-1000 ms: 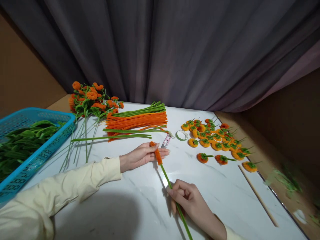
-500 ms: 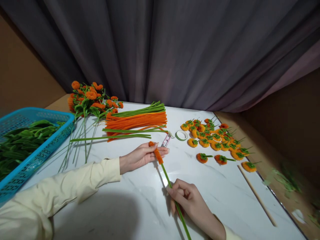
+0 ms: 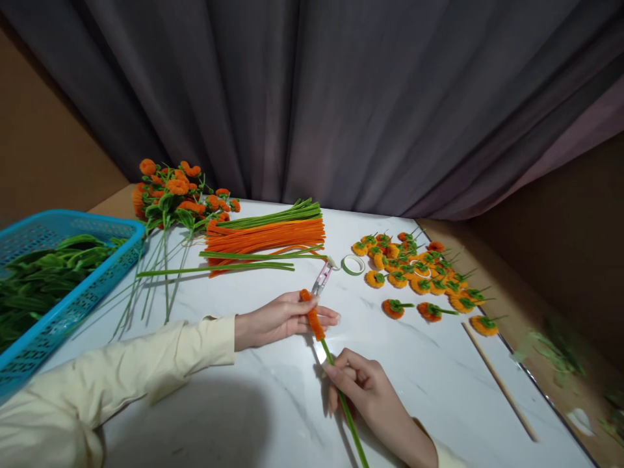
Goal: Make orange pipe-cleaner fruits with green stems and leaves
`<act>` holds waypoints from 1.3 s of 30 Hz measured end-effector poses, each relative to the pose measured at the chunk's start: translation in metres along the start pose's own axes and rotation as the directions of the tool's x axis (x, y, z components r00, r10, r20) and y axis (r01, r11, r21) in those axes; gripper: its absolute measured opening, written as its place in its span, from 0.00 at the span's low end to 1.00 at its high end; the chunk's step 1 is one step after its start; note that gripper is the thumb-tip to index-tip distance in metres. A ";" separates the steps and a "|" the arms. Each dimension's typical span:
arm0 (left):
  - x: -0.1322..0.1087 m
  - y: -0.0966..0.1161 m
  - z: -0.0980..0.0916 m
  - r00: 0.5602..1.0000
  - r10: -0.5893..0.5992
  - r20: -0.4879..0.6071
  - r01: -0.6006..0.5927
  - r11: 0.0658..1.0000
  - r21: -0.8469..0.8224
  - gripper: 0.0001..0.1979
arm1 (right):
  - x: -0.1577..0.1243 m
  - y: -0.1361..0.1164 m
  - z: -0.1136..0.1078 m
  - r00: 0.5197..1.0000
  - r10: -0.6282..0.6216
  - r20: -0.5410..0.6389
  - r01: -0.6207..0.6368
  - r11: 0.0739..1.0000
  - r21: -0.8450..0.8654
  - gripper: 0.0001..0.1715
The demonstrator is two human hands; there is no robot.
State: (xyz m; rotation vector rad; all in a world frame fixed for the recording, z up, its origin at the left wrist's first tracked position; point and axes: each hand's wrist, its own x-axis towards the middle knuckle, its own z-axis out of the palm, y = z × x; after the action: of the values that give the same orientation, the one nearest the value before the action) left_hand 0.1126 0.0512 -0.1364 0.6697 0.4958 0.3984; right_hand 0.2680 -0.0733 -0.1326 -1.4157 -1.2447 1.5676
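Observation:
My left hand (image 3: 280,318) pinches the orange wrapped end (image 3: 312,316) of a green pipe-cleaner stem (image 3: 347,409) low over the white marble table (image 3: 244,390). My right hand (image 3: 368,387) is closed round the green part of the same stem further down, near the table's front edge. Small snips (image 3: 322,278) with pink handles lie just beyond my left fingertips. A roll of green tape (image 3: 353,264) lies beside them.
Orange and green pipe cleaners (image 3: 266,237) are piled at the back, with finished orange flowers (image 3: 178,192) to their left. A blue basket (image 3: 63,286) of green leaves stands at the left edge. Several small orange pumpkin shapes (image 3: 419,273) lie at right, a wooden stick (image 3: 500,382) near them.
Both hands and the stem have slid a little toward me and to the right, away from the snips. The grip of each hand is the same.

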 end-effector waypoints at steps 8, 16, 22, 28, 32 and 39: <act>-0.008 -0.011 0.012 0.999 -0.049 0.023 0.049 0.998 -0.039 0.08 | 0.002 0.005 0.001 1.000 -0.010 -0.025 0.010 1.000 0.005 0.21; -0.005 -0.010 0.012 0.999 0.043 -0.026 -0.045 0.997 -0.070 0.08 | 0.002 0.000 -0.001 1.000 0.007 0.002 -0.007 0.999 -0.044 0.24; -0.003 -0.008 0.011 0.996 0.066 -0.058 -0.070 0.996 -0.056 0.08 | 0.001 -0.003 -0.002 0.999 -0.011 0.052 0.015 0.997 -0.080 0.26; -0.009 -0.009 0.014 1.000 -0.009 0.004 0.008 0.999 0.044 0.09 | 0.001 0.000 0.000 0.999 0.000 0.035 0.003 0.995 -0.100 0.24; -0.011 -0.011 0.015 0.998 -0.027 0.059 0.023 0.997 0.071 0.09 | 0.002 0.002 0.000 0.999 -0.020 0.029 0.022 0.996 -0.085 0.25; -0.005 -0.008 0.011 0.993 0.097 -0.062 -0.097 0.995 -0.006 0.08 | 0.001 -0.005 -0.005 0.996 0.031 0.079 -0.019 0.989 -0.149 0.27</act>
State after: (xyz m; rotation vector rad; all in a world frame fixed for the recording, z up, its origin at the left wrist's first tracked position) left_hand 0.1162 0.0378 -0.1333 0.6758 0.5212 0.5139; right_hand 0.2720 -0.0701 -0.1283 -1.4775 -1.4220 1.5912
